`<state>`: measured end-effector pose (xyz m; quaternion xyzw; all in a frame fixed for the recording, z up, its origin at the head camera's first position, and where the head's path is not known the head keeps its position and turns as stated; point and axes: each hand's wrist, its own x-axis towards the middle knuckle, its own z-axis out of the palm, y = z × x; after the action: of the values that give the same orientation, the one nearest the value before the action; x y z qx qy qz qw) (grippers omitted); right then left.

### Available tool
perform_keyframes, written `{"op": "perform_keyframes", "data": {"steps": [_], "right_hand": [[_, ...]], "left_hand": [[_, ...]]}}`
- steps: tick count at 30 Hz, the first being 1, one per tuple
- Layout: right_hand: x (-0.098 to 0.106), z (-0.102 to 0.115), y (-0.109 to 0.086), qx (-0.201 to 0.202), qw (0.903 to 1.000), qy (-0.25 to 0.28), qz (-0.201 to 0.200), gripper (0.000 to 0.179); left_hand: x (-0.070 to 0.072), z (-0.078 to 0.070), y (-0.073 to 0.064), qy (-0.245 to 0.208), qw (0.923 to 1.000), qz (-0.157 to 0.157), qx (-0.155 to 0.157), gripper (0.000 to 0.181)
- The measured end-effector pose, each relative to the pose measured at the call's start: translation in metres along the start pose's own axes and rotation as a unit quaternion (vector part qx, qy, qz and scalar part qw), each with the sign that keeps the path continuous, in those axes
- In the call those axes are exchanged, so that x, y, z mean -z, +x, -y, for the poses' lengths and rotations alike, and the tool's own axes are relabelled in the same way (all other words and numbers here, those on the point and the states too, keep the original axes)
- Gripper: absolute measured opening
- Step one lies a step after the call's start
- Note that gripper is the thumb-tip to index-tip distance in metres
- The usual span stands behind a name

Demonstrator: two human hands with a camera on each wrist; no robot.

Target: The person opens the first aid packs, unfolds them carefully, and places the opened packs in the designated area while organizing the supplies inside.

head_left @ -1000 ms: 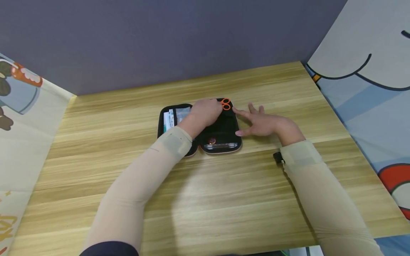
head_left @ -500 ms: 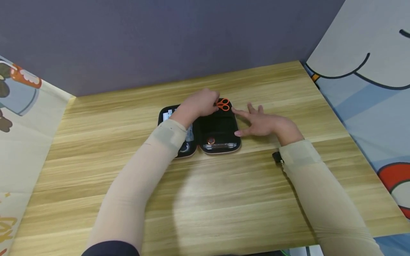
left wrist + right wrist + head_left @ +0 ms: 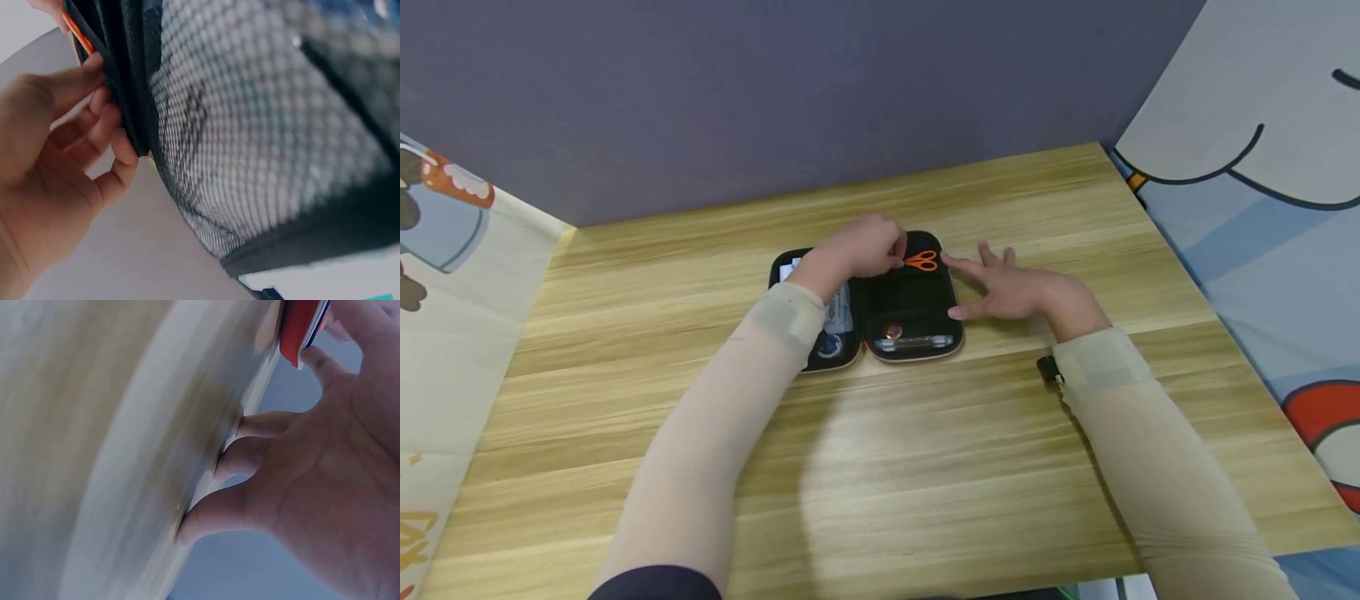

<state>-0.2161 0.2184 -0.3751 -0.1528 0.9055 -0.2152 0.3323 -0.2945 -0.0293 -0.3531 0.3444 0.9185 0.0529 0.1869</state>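
Observation:
A zip case (image 3: 910,296), black inside, lies unfolded on the table. My left hand (image 3: 863,248) reaches over its far part and pinches orange-handled scissors (image 3: 922,261) at the blade end, the handles pointing right. In the left wrist view, the thumb meets an orange strip of the scissors (image 3: 79,34) beside the case's black edge. My right hand (image 3: 1007,287) is spread at the case's right side, index fingertip and thumb at the rim. In the right wrist view, several fingertips rest on the table and one touches the case's red outer shell (image 3: 296,334).
The case's left half has a mesh pocket (image 3: 237,125) with packets (image 3: 837,312) and a round item (image 3: 831,345). At the right half's near edge sit a small reddish round piece (image 3: 892,331) and a clear tube (image 3: 928,341). A grey-blue partition (image 3: 820,108) borders the table's back.
The scissors, in my left hand's pinch, have shifted slightly left and nearer within the right half. My left hand has drawn back left. The right hand stays in place.

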Motion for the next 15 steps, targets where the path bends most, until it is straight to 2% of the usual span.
{"op": "perform_keyframes", "data": {"steps": [3, 5, 10, 15], "right_hand": [[0.000, 0.001, 0.001, 0.002, 1.0000, -0.004, -0.001, 0.098], [0.000, 0.001, 0.002, 0.003, 1.0000, -0.007, -0.002, 0.098], [0.000, 0.002, 0.006, 0.004, 0.9999, -0.009, -0.002, 0.098], [0.000, 0.001, 0.009, 0.009, 0.9999, -0.012, 0.000, 0.098]], "left_hand": [[-0.002, 0.001, -0.006, 0.013, 0.9995, 0.019, -0.024, 0.018], [-0.003, 0.000, -0.011, 0.006, 0.9991, 0.029, -0.030, 0.017], [-0.012, -0.001, -0.024, 0.001, 0.9988, 0.043, -0.024, 0.017], [-0.020, 0.001, -0.027, 0.005, 0.9993, 0.035, -0.012, 0.022]]}}
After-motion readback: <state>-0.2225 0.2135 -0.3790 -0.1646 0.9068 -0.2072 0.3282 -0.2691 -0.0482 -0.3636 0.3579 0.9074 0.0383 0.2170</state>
